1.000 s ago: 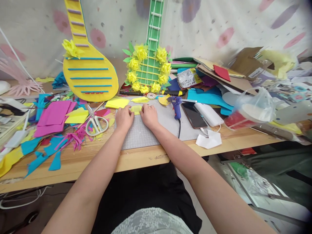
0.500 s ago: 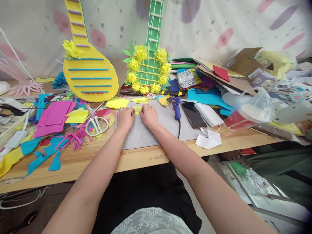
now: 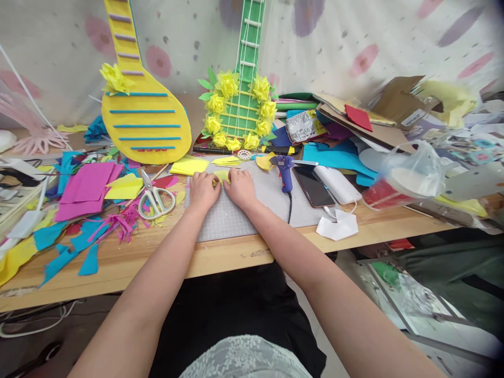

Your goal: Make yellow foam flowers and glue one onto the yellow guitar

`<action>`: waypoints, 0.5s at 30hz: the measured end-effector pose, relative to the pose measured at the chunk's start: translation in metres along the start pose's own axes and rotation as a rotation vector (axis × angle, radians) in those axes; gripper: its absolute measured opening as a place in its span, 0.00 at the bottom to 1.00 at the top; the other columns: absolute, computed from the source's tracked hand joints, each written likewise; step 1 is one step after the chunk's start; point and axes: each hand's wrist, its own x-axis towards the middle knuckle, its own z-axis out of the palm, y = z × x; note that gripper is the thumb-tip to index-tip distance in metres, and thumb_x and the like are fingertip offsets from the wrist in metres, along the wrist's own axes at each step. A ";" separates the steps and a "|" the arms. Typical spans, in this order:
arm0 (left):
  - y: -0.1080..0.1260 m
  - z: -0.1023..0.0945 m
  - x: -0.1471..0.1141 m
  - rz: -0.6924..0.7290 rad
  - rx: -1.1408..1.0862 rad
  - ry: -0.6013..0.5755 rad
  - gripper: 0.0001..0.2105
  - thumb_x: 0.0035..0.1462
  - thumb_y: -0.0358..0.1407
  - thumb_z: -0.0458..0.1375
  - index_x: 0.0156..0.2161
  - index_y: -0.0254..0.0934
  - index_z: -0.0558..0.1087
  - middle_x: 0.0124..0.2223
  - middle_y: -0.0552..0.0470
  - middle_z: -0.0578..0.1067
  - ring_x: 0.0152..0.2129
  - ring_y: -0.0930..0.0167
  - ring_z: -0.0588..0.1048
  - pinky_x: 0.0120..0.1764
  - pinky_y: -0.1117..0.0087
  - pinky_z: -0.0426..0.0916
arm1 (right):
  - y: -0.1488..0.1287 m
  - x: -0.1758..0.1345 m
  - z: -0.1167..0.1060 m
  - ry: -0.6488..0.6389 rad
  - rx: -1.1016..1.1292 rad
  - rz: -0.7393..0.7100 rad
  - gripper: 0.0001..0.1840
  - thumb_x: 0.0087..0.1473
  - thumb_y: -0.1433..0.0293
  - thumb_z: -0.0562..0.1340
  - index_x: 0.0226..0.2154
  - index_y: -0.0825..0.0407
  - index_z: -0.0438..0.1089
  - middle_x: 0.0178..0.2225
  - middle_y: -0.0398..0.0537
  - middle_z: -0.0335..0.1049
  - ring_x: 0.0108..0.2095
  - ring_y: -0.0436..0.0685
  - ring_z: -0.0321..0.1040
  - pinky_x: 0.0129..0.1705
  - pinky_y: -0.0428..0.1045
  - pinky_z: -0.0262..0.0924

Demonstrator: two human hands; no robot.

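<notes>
A small piece of yellow crepe paper (image 3: 221,175) lies between my two hands, over the grey cutting mat (image 3: 224,219). My left hand (image 3: 203,189) pinches its left side with curled fingers. At its right side my right hand (image 3: 241,186) pinches it too, and both sets of fingertips partly cover the paper. Behind the hands are more yellow paper pieces (image 3: 189,165). A purple glue gun (image 3: 284,173) rests to the right of my right hand. White-handled scissors (image 3: 155,197) lie open, left of my left hand.
A yellow lute-shaped craft (image 3: 147,118) and a green one with yellow paper flowers (image 3: 244,110) stand at the back. Coloured paper scraps (image 3: 90,189) cover the left. To the right are a phone (image 3: 313,186), a white power bank (image 3: 336,185) and a bagged cup (image 3: 394,184).
My left hand has shifted slightly right, so the two hands are closer together. The yellow paper between them shows a narrower, more gathered shape.
</notes>
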 end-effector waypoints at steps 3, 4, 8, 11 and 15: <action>-0.001 0.003 0.001 -0.024 0.001 0.025 0.09 0.54 0.40 0.54 0.35 0.41 0.75 0.40 0.45 0.73 0.45 0.58 0.63 0.47 0.58 0.59 | -0.001 -0.002 -0.001 0.003 -0.009 -0.021 0.15 0.54 0.62 0.56 0.41 0.55 0.64 0.41 0.58 0.70 0.46 0.65 0.60 0.46 0.56 0.53; -0.001 0.004 0.001 -0.031 -0.004 0.029 0.09 0.54 0.40 0.54 0.35 0.42 0.75 0.41 0.45 0.72 0.45 0.58 0.63 0.48 0.57 0.59 | -0.001 -0.002 -0.001 0.000 -0.014 -0.029 0.15 0.54 0.62 0.56 0.41 0.55 0.64 0.41 0.58 0.70 0.46 0.65 0.59 0.46 0.56 0.53; -0.001 0.004 0.001 -0.060 -0.035 0.025 0.08 0.53 0.37 0.54 0.35 0.42 0.75 0.40 0.44 0.70 0.46 0.58 0.62 0.49 0.56 0.58 | 0.001 -0.001 -0.002 -0.006 -0.031 -0.037 0.11 0.55 0.68 0.55 0.41 0.55 0.63 0.43 0.57 0.68 0.46 0.64 0.60 0.45 0.55 0.52; -0.001 0.002 0.000 -0.074 -0.050 0.023 0.09 0.52 0.32 0.53 0.35 0.42 0.76 0.40 0.45 0.70 0.46 0.59 0.62 0.49 0.57 0.58 | 0.004 0.000 -0.003 -0.021 -0.030 -0.002 0.12 0.55 0.75 0.52 0.42 0.55 0.63 0.43 0.56 0.68 0.45 0.62 0.60 0.44 0.53 0.52; -0.001 -0.002 -0.001 -0.063 -0.051 0.005 0.15 0.51 0.27 0.50 0.37 0.41 0.77 0.41 0.45 0.70 0.46 0.59 0.62 0.49 0.58 0.58 | 0.007 -0.001 -0.004 -0.029 -0.019 0.011 0.14 0.56 0.77 0.48 0.43 0.56 0.63 0.43 0.55 0.67 0.43 0.61 0.62 0.43 0.52 0.53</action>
